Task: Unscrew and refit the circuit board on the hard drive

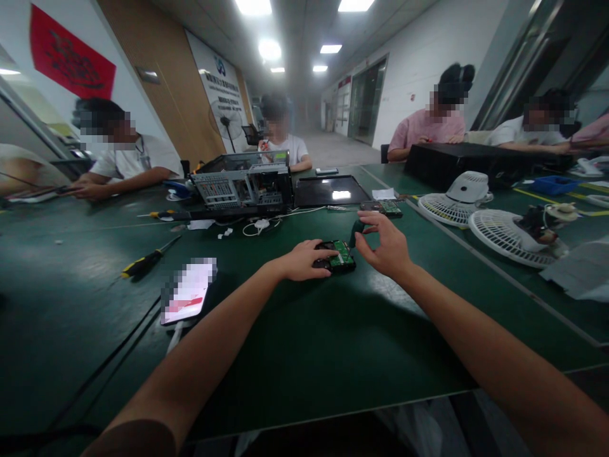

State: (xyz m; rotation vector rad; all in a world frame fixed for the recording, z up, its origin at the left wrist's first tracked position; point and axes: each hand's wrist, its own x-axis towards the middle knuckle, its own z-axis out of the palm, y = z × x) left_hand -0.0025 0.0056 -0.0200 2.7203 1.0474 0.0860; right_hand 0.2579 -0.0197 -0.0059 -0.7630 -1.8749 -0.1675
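A hard drive (pixel 345 255) with its green circuit board facing up lies on the green table in front of me. My left hand (pixel 304 260) grips it from the left, one finger stretched across the board. At the drive's right end stands a small screwdriver (pixel 355 233) with a dark green handle, tip down. My right hand (pixel 386 247) pinches that handle between thumb and fingers. The tip is too small to make out, so I cannot tell whether it sits in a screw. Another drive with a green board (pixel 390 208) lies farther back.
An opened computer case (pixel 242 187) stands ahead, beside a black panel (pixel 330 190). Leftward lie a yellow-black screwdriver (pixel 143 263) and a lit phone (pixel 190 292) with a cable. White fan parts (pixel 509 235) are at right, near a black case (pixel 457 165). Several people sit around the table.
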